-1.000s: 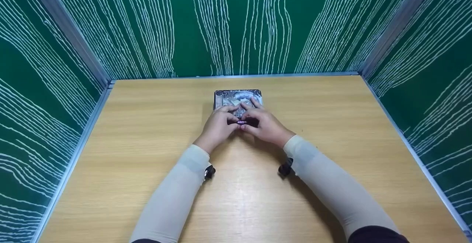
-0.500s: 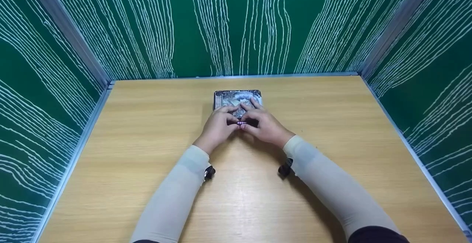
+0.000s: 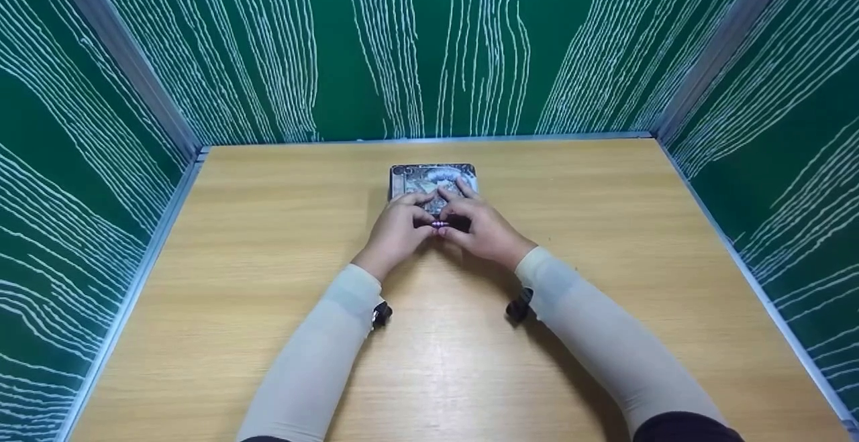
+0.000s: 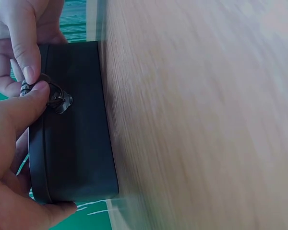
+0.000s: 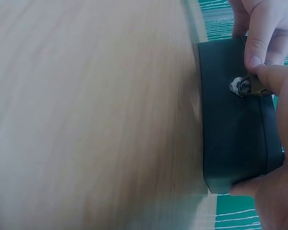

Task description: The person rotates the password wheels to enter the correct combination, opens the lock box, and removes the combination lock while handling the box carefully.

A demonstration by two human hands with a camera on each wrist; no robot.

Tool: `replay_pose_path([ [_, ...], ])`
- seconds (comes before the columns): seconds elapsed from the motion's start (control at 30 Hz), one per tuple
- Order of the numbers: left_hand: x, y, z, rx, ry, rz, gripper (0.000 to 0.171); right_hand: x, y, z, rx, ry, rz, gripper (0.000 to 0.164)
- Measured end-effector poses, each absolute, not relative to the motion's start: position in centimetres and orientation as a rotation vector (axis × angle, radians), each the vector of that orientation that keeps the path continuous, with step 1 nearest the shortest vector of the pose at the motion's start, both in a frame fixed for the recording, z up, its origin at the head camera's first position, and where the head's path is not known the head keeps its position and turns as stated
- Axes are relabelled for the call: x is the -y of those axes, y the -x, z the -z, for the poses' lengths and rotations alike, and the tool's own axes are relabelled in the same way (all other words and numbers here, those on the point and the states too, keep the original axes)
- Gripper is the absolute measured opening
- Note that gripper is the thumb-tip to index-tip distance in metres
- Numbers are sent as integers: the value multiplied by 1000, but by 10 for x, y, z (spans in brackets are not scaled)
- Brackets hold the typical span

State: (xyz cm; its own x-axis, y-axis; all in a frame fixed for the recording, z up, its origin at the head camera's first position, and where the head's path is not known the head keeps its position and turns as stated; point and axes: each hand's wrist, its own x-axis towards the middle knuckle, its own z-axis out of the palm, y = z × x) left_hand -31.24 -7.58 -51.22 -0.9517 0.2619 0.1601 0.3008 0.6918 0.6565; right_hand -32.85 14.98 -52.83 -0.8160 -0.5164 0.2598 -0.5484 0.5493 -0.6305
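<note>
A box with a patterned picture lid (image 3: 439, 177) sits toward the back of the table; its black front wall (image 4: 79, 148) shows in the left wrist view. A small combination padlock (image 5: 260, 87) hangs from the metal clasp (image 4: 62, 103) on that wall. My left hand (image 3: 394, 231) pinches one side of the padlock between thumb and forefinger, other fingers against the box. From the opposite side my right hand (image 3: 488, 227) pinches the padlock too, with some fingertips resting on the lid. The numbers on the dials are too small to read.
The wooden table (image 3: 436, 361) runs toward me under both forearms. Green walls with white wavy lines (image 3: 335, 46) enclose its back and sides, with grey metal edging along them. A small black device (image 3: 381, 313) is strapped at each wrist.
</note>
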Motion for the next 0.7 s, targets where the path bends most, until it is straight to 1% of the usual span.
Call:
replay_pose_path([
  [0.17,76,313,513,2830,496,1110,17,-150,329,528,2726,-947,-1138,16],
  [0.6,76,313,514,2831,498,1106,17,-150,329,529,2767,-918,-1127,24],
  [0.7,76,313,514,2832,493,1112,18,-150,329,529,2756,-923,-1133,23],
])
